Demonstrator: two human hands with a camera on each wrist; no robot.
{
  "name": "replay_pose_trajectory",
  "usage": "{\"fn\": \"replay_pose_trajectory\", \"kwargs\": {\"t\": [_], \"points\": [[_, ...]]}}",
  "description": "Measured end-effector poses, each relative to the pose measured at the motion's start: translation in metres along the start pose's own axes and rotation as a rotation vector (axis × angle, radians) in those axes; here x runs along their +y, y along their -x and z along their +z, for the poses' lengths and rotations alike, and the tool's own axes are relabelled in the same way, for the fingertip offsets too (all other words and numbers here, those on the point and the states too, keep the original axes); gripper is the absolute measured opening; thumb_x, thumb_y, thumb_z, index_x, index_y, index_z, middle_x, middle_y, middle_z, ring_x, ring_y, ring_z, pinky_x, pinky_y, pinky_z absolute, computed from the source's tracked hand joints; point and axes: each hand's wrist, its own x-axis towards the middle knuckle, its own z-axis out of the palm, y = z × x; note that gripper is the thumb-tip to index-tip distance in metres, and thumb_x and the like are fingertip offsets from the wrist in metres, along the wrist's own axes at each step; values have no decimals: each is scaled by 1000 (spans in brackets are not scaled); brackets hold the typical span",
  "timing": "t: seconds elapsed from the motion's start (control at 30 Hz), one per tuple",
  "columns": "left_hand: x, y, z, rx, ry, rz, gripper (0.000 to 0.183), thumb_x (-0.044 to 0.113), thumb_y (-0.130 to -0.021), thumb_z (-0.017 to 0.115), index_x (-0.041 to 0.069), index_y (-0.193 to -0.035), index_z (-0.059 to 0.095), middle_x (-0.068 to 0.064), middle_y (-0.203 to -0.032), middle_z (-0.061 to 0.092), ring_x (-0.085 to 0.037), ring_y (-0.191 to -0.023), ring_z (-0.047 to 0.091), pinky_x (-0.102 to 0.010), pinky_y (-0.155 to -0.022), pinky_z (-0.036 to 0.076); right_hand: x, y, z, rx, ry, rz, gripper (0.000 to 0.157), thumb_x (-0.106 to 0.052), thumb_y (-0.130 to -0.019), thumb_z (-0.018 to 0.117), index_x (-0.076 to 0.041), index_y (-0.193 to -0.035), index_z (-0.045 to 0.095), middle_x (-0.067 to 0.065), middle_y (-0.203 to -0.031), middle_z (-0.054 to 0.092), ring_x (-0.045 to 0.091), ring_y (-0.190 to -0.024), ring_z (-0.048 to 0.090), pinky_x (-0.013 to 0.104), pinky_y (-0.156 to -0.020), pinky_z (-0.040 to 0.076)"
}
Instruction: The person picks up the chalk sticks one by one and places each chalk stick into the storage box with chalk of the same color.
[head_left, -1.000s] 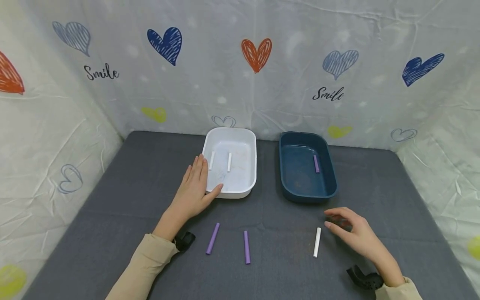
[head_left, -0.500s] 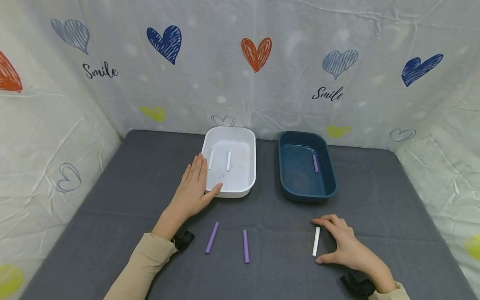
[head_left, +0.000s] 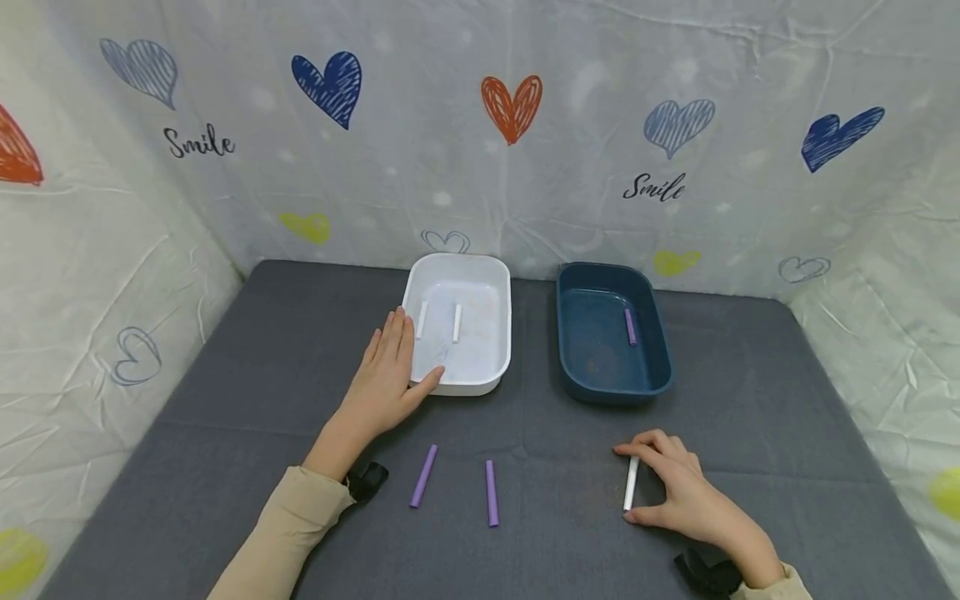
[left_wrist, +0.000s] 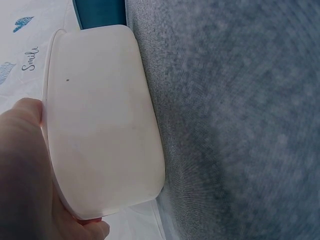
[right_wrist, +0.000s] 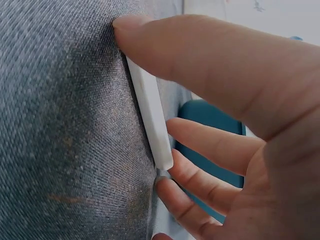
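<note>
My left hand (head_left: pixel 386 371) lies with straight fingers along the left rim of a white tray (head_left: pixel 498 333), its thumb on the near rim. Two white chalk sticks (head_left: pixel 457 323) lie in that tray. In the left wrist view the tray's outer wall (left_wrist: pixel 100 120) fills the middle. On the grey cloth, my right hand (head_left: pixel 690 492) pinches another white chalk stick (head_left: pixel 631 485) lengthwise, thumb at the near end and fingers at the far end. The right wrist view shows this chalk (right_wrist: pixel 150 110) lying along the cloth between thumb and fingers.
A dark blue tray (head_left: pixel 600 393) holding one purple chalk stick (head_left: pixel 630 327) stands right of the white one. Two purple chalk sticks (head_left: pixel 492 493) lie on the cloth between the hands. A printed curtain (head_left: pixel 570 208) hangs behind the table.
My right hand has come left from beside the white chalk, spread around it, then closed its thumb and fingers onto the ends. My left hand stays on the white tray.
</note>
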Motion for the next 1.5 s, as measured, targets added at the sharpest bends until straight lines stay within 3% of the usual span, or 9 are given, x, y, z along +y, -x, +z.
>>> {"fn": "replay_pose_trajectory", "kwargs": {"t": [0.33,0.83,1.5], "points": [[0,1,0,-6,3,-1,93,56,-100,45,-11,-154,9,-27,-162,1,-37,-151,0,-56,-119,9,0,-2,-1,-23,-34,-10,69,-27,-71,89,-22,-134,61,-8,-122,49,20,-111,43,43,-84,33],[0,0,1,-4,8,0,92,54,-101,46,-11,-154,9,-27,-162,1,-37,-151,0,-56,-119,9,-4,-10,-2,-61,-53,15,64,-28,-75,88,-26,-133,62,-9,-123,48,19,-112,42,48,-89,33],[0,-1,2,10,7,11,91,53,-101,46,-11,-154,11,-27,-162,2,-39,-150,4,-56,-119,10,-11,-22,1,-80,-106,-30,62,-28,-76,86,-26,-132,62,-9,-126,48,19,-115,43,51,-92,33]]}}
